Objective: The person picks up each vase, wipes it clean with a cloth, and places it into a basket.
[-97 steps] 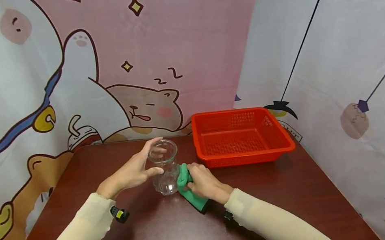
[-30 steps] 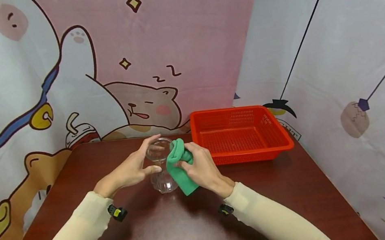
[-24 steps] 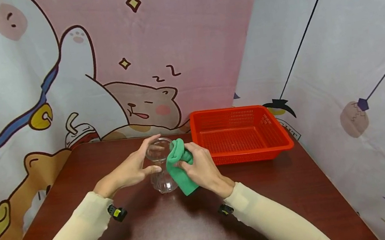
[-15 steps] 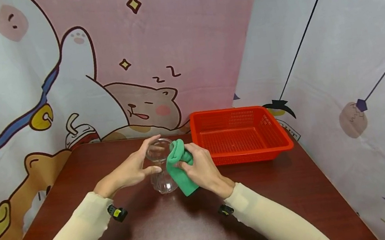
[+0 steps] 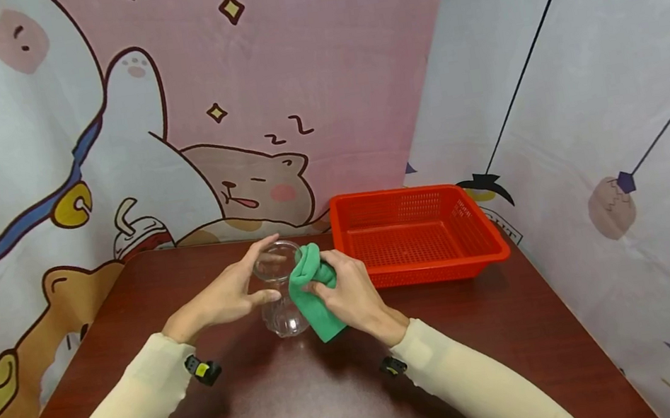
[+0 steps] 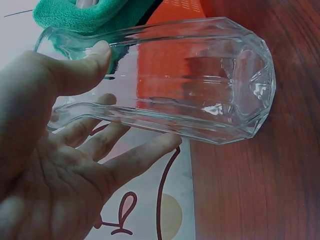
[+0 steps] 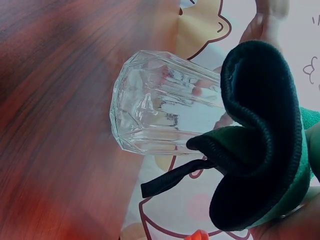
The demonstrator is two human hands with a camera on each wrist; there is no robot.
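Observation:
A clear glass vase (image 5: 286, 319) with a flared rim and faceted sides stands upright on the table. My left hand (image 5: 228, 295) holds it near the neck, thumb on the near side and fingers behind, as the left wrist view of the vase (image 6: 200, 85) shows. In my right hand (image 5: 353, 292) is a folded green cloth (image 5: 317, 308), pinched and laid at the right side of the rim. Its dark edging and a small loop hang down in the right wrist view, where the cloth (image 7: 265, 145) covers the vase's upper part.
A red perforated plastic basket (image 5: 428, 273) sits at the back right of the dark reddish-brown table (image 5: 337, 408). Behind and to the right hangs a cartoon-printed curtain (image 5: 317, 83), close to the table's edges.
Compared with about three seconds ago, my right hand has brought the cloth up from the vase's lower side to its rim. Over the last second both hands have stayed nearly still.

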